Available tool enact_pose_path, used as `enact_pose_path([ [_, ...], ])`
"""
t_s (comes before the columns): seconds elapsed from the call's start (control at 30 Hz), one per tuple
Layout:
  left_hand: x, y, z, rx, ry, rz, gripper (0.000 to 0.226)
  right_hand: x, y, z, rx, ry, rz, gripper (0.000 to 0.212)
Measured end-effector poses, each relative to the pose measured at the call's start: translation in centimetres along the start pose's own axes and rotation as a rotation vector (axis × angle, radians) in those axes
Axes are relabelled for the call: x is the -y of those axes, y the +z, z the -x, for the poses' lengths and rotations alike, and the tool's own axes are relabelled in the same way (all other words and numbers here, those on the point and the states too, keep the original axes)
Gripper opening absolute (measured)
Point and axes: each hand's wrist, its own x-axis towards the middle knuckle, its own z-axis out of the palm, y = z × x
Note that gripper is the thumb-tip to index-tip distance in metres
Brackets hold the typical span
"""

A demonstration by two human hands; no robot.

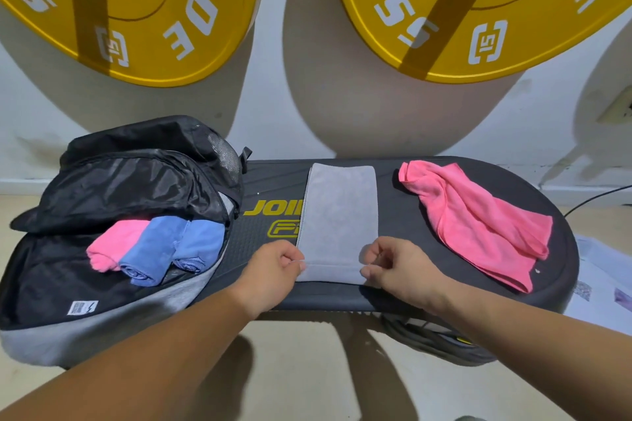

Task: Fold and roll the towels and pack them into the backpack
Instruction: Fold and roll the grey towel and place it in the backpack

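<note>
I see both hands at the near short end of the folded grey rectangular towel strip (342, 212). The left hand (270, 270) pinches the near left corner with curled fingers. The right hand (393, 270) pinches the near right corner the same way. The strip lies flat on the black oval platform with yellow lettering (410, 294). Its long axis runs straight away from the hands toward the wall, and the near edge looks slightly turned up between the two hands.

Left of the left hand the black and grey fabric backpack (130, 181) lies open. Inside it are a rolled pink towel (113, 244) and two rolled blue towels (154, 249) (200, 243) side by side, their roll ends facing me.

Right of the right hand and apart from it, a loose pink towel (478, 222) lies crumpled on the platform.

Past the hands, two round yellow weight plates (154, 10) (478, 10) hang on the wall.
</note>
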Motion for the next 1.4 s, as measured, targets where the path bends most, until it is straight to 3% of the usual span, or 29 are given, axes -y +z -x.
enact_pose_path([
  [0.1,0.2,-0.1,-0.6,-0.069,-0.008,-0.088,0.013,0.8,0.0,-0.8,0.038,0.142,-0.055,0.004],
  [0.17,0.1,-0.4,-0.8,-0.089,0.146,-0.227,0.015,1.2,-0.1,-1.3,0.029,0.128,0.063,0.004],
  [0.23,-0.2,-0.4,-0.7,-0.048,0.398,-0.429,0.011,1.4,0.0,-1.5,-0.026,-0.034,0.346,0.005],
  [0.3,-0.5,0.1,-0.2,0.001,0.613,-0.724,0.017,1.5,0.8,-1.3,-0.091,-0.311,0.635,0.005],
  [0.37,-0.6,0.8,0.8,0.015,0.705,-0.931,0.016,1.3,1.9,-0.9,-0.1,-0.559,0.889,0.02],
  [0.43,-0.7,1.2,1.7,-0.008,0.732,-0.993,0.014,1.3,2.5,-0.3,-0.091,-0.667,1.023,0.03],
  [0.53,-0.4,1.2,1.7,-0.065,0.711,-0.962,0.017,0.8,2.2,0.2,-0.127,-0.746,0.938,0.02],
  [0.63,-0.4,1.0,1.1,-0.09,0.661,-0.925,0.023,0.0,1.0,0.3,-0.089,-0.708,0.86,0.017],
  [0.73,-0.9,1.1,1.1,-0.082,0.658,-0.914,0.024,-0.7,0.1,-0.4,-0.107,-0.738,0.919,0.008],
  [0.83,-0.4,1.1,0.6,-0.044,0.538,-0.854,0.026,-0.9,0.2,-0.5,-0.15,-0.753,0.933,0.001],
  [0.93,-0.5,0.1,0.2,0.077,0.321,-0.569,0.026,-0.1,-0.4,-0.2,-0.061,-0.582,0.713,0.014],
  [1.0,-1.2,-0.5,0.2,0.118,0.139,-0.289,0.018,1.2,-1.2,-0.2,0.044,-0.33,0.443,0.013],
  [1.1,-1.4,-0.8,0.0,0.053,-0.099,-0.043,0.016,1.7,-1.6,-0.9,0.046,0.015,0.138,0.005],
  [1.17,-1.1,-1.0,-0.1,-0.019,-0.128,-0.062,0.012,1.2,-1.7,-1.3,-0.005,0.097,0.149,0.013],
  [1.3,-0.7,-0.8,0.1,-0.077,-0.09,-0.132,0.014,1.0,-1.5,-0.9,-0.108,0.063,0.241,0.018],
  [1.4,-0.8,-0.9,-0.1,-0.055,-0.048,-0.169,0.015,2.1,-1.3,-0.5,-0.25,-0.147,0.223,0.013],
])
